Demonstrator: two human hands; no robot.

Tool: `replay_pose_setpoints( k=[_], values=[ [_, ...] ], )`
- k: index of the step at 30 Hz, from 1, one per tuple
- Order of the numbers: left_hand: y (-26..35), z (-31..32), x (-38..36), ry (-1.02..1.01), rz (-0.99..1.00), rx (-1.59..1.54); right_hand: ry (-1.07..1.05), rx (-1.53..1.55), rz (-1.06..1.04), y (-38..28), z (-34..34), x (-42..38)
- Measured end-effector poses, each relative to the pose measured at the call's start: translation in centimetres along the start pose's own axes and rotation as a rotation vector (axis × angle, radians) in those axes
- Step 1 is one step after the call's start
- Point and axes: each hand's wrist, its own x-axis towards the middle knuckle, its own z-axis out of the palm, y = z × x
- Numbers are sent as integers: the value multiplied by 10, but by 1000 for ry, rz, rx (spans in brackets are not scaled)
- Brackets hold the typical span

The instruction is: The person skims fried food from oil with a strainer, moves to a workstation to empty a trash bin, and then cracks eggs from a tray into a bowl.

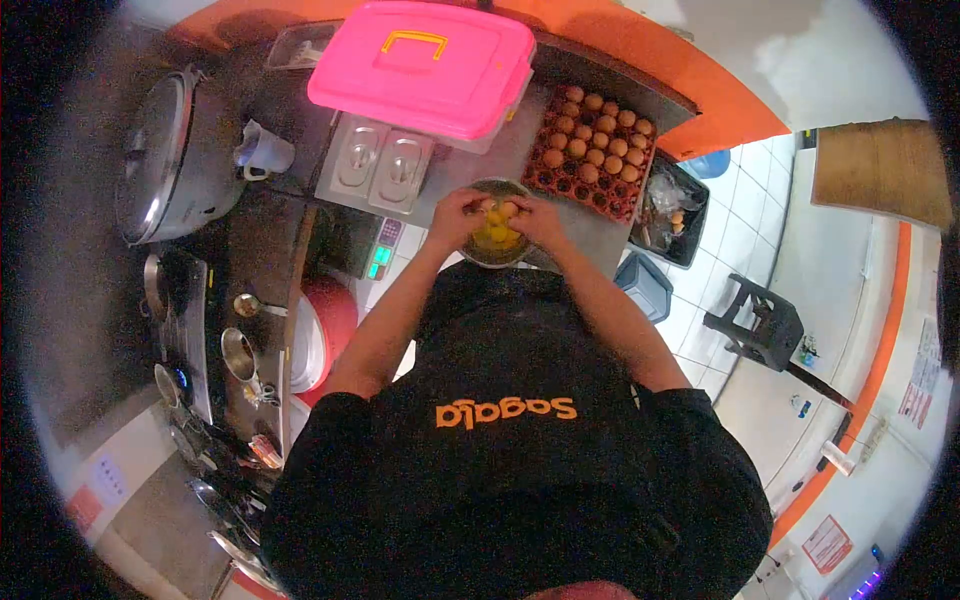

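Note:
A round metal bowl (487, 262) stands at the counter's near edge, with several yellow egg yolks (497, 236) in it. Over its left rim, my left hand (461, 218) is closed, fingers curled around a pale piece of eggshell (489, 205). Opposite it, my right hand (536, 222) is closed too, pinching a shell piece (511, 208) at its fingertips. The two hands are close together above the yolks. The fingers partly cover both shell pieces, so their exact shape is hard to make out.
Right of the bowl lies a red egg tray (590, 199) with several brown eggs. A pink lidded box (470, 85) and lidded metal containers (402, 172) stand at the back left. A black bin (688, 245) is at the right, a digital scale (380, 262) at the left.

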Motion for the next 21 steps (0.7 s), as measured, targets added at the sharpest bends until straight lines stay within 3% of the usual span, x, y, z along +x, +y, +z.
replay_pose_setpoints(
  k=[6,8,9,11,14,17,19,20,21],
  values=[
    [-12,-6,2,-20,12,145,-7,78,83,-16,-18,-4],
    [-11,-5,0,-76,-368,-248,-9,155,140,-22,-22,-9],
    [-10,-2,-1,-81,-365,-246,0,261,171,-23,-21,-10],
    [-7,8,-4,-88,-552,-895,16,368,204,-22,-15,-10],
    [4,18,-5,-73,-587,-907,110,342,101,-22,-15,-12],
    [28,26,2,-201,-668,-791,23,490,284,-31,-34,-25],
    [36,38,14,-316,-644,-610,-6,1016,330,-35,-56,-43],
    [38,43,19,-411,-623,-430,9,1016,330,-21,-59,-49],
    [7,61,27,-478,-545,-273,58,1245,394,-2,-61,-55]
  ],
)
